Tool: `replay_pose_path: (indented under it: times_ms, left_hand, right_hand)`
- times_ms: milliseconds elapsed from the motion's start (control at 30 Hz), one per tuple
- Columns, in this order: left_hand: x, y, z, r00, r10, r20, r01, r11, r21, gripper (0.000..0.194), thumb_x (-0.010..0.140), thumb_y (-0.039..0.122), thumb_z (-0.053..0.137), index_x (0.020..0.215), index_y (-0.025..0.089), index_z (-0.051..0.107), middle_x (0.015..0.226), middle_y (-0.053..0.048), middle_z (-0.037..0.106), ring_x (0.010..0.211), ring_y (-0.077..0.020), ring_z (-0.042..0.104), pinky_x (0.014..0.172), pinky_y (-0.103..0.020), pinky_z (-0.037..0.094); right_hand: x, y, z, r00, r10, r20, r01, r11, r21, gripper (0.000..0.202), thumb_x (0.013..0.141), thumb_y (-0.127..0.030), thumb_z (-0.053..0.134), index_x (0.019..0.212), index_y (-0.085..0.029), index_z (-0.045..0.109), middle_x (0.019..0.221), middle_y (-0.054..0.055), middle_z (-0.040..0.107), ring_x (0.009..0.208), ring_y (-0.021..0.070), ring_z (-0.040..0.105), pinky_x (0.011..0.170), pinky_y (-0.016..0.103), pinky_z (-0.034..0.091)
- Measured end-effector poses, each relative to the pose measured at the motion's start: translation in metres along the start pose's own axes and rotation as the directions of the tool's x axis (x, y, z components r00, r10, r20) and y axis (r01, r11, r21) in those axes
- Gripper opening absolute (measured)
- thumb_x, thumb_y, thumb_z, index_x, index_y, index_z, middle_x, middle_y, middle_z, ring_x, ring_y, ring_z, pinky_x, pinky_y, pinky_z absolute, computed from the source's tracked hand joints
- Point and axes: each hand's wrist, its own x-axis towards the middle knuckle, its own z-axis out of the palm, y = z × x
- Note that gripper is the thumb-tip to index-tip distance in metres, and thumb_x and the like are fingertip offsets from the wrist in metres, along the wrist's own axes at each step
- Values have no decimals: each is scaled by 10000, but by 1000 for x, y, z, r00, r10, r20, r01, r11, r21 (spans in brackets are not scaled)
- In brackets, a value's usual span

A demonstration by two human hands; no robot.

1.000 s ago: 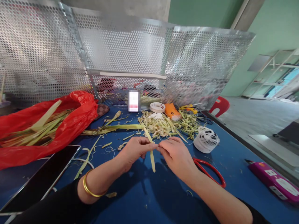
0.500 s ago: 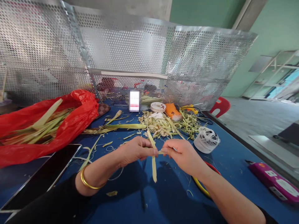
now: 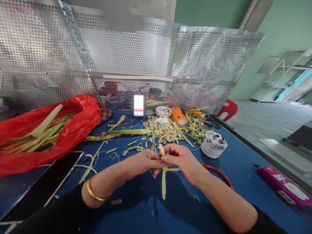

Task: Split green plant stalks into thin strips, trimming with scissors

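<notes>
Above the middle of the blue table, my left hand [image 3: 148,162] pinches pale green plant-leaf strips [image 3: 163,185] that cross each other. One strip hangs down below the fingers, and a shorter end points right. My right hand [image 3: 179,159] meets the left one, its thumb and fingers closed on the upper part of the same strips. The fingertips hide where the strips cross. Beyond the hands lies a heap of leaf scraps and shavings [image 3: 165,131]. Longer dry leaves [image 3: 126,132] lie to its left.
A red plastic bag [image 3: 84,123] of leaves and a large tablet [image 3: 48,185] are at left. White twine [image 3: 213,146], a red cable-like loop [image 3: 220,174] and a purple case [image 3: 284,187] are at right. Tape [image 3: 163,111] and a lit phone [image 3: 138,105] stand before a perforated metal screen [image 3: 126,42].
My right hand has moved left and rests against the left hand on the strips. The hanging strip sits slightly lower and further right. The view has shifted a little.
</notes>
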Motion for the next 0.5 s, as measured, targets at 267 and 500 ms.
replay_pose_path:
  times_ms: [267,500]
  left_hand:
    - [-1,4,6,996,-16,-91,33,983,183,379,756,491,602,589,152,633,599,-27,672,505,-108,543,531,-222,404]
    - [0,1,11,997,-20,-81,29,993,116,231,780,342,563,658,155,622,662,4,652,457,-93,556,525,-224,433]
  right_hand:
    - [2,3,6,990,24,-138,-13,997,75,310,689,-403,708,609,-170,520,500,-55,495,480,76,431,490,217,350]
    - [0,7,9,975,-12,-224,20,999,36,269,689,-360,683,608,-182,499,492,-33,580,434,88,486,469,225,389]
